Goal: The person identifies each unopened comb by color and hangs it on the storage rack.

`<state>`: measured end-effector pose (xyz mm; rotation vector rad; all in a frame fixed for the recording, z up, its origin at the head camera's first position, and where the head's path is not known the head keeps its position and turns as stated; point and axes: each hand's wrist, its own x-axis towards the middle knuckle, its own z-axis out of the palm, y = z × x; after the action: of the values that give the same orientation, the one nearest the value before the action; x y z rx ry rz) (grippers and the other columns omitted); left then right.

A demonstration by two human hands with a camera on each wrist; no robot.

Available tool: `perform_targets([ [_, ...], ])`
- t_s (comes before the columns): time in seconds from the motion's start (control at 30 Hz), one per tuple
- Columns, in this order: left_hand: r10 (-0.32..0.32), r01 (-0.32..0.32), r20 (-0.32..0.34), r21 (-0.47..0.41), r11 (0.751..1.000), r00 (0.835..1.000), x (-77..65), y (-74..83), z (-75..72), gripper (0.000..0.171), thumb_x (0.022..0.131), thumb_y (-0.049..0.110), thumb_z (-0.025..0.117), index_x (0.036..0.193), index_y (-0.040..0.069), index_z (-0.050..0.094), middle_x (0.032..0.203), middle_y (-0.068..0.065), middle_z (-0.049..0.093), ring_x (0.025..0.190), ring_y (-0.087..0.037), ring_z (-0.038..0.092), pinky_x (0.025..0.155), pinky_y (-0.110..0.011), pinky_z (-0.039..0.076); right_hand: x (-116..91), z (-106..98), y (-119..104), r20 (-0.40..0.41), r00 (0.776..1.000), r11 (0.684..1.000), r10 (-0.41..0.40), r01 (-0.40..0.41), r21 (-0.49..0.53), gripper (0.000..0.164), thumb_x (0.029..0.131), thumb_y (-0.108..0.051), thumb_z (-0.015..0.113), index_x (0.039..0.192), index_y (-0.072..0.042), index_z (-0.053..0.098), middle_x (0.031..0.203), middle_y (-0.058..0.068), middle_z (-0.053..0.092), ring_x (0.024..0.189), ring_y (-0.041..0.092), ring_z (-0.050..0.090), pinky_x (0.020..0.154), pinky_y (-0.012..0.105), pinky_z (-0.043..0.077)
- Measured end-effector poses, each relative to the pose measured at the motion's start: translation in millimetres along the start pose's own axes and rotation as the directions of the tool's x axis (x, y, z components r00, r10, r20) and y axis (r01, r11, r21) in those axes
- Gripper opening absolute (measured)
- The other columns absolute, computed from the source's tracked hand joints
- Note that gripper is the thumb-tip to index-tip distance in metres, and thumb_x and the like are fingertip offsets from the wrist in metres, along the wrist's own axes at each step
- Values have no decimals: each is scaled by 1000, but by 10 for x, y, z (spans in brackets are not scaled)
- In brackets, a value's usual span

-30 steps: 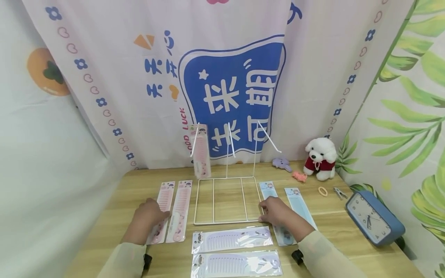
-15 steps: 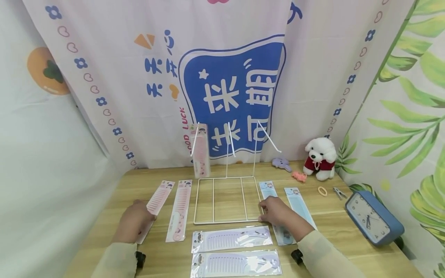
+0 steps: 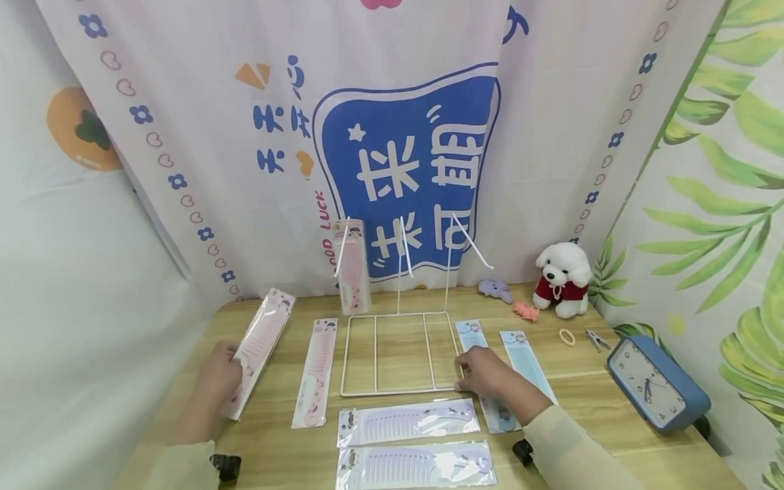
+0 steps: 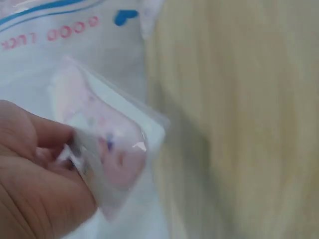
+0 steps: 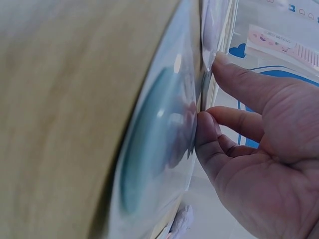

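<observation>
My left hand pinches the lower edge of a pink comb in a clear packet, raised at a slant off the table at the left. In the left wrist view the packet is blurred, with thumb and fingers on its near edge. My right hand holds the right front corner of a white wire display rack. A blue packaged comb lies partly hidden under that hand. On the rack's left hook hangs another pink packaged comb; the other two hooks carry nothing.
A second pink comb lies left of the rack. Two purple combs lie in front, and another blue one at the right. Beyond are a blue clock, a plush dog, a hair ring and a clip.
My left hand has slid the pink comb packet leftward away from its neighbour, then lifted and tilted it up. The right hand stays on the rack corner.
</observation>
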<state>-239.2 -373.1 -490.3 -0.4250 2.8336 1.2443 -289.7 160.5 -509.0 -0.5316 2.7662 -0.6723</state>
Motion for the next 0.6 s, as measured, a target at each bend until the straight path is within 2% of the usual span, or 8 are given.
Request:
perform_targets([
  [0.07,41,-42,-15,-24,999,999,-46,113,-49,53,109,9,34,159,-9,30,157,-43,40,108,-45,65,81,-50,64,8,-14,-1,0,1000,1000,5,-5,-2,37,95,-24,88,79,-14,56,70,-1,40,61,14,38,59,29,31],
  [0.13,99,-100,-27,-50,994,995,-106,234,-66,48,112,11,37,157,-5,36,159,-40,43,126,-49,61,98,-55,60,9,-22,-3,-3,1000,1000,7,-7,-7,36,95,-24,87,79,-14,56,70,-1,40,62,14,38,59,30,31],
  [0.23,186,-189,-32,-168,968,982,-231,418,-41,38,114,8,42,151,-1,43,154,-32,54,134,-39,59,111,-47,54,4,-23,-12,2,1000,1000,11,-11,-12,37,95,-24,87,79,-14,56,71,-1,41,62,14,39,60,29,31],
  [0.3,269,-267,-29,-278,923,963,-321,520,2,32,114,4,45,145,-1,46,140,-21,62,124,-23,62,103,-31,57,-3,-18,-15,2,1000,1000,9,-9,-9,37,95,-24,88,79,-14,55,71,-1,41,62,14,38,60,30,31],
  [0.37,368,-352,-35,-385,853,929,-407,600,51,25,114,2,47,139,-2,47,128,-7,64,114,-11,62,94,-22,58,-5,-10,-15,2,1000,1000,7,-7,-8,36,95,-24,88,79,-15,56,71,-1,41,63,14,39,61,30,32],
  [0.47,523,-478,-35,-460,748,852,-510,681,114,16,114,0,47,129,-3,49,115,5,65,103,-6,65,83,-21,60,-8,2,-10,1,1000,1000,4,-4,-6,36,95,-24,88,79,-15,57,71,-1,41,63,14,38,61,30,32],
  [0.53,598,-544,-36,-463,700,801,-555,719,145,12,114,0,48,125,-2,50,111,8,65,100,-6,65,81,-23,61,-6,9,-5,-2,1000,1000,2,-2,-10,36,95,-24,88,79,-15,57,72,-2,41,63,14,38,61,30,32],
  [0.6,646,-586,-27,-452,673,763,-579,749,170,10,114,0,48,123,-1,50,110,8,64,99,-6,64,80,-24,61,-3,13,-3,-3,1000,1000,3,-3,-10,37,94,-24,88,78,-15,56,71,-2,40,62,14,37,60,29,31],
])
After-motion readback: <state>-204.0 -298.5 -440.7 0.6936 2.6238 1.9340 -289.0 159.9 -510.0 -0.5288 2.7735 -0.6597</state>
